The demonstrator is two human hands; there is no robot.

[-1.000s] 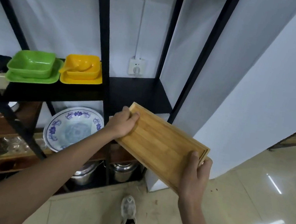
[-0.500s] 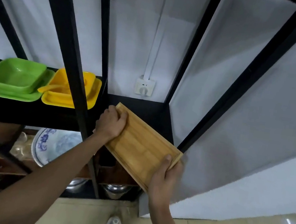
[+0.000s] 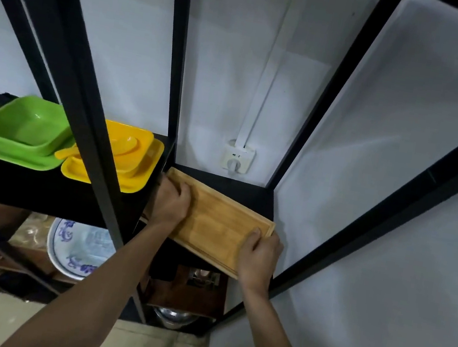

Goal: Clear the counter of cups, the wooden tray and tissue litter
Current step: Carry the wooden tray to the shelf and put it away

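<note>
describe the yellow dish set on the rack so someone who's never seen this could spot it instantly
Find the black metal rack against the white wall, then its black shelf at hand level. Two square plastic sets sit side by side there; the yellow dish set is the right one, a bowl on a plate, partly behind a rack post. Unlike the green dish set, it holds a yellow spoon and sits nearest the wooden tray.

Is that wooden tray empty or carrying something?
Empty. The rectangular wooden tray shows bare wood inside; only the left hand and right hand grip its ends.
</note>
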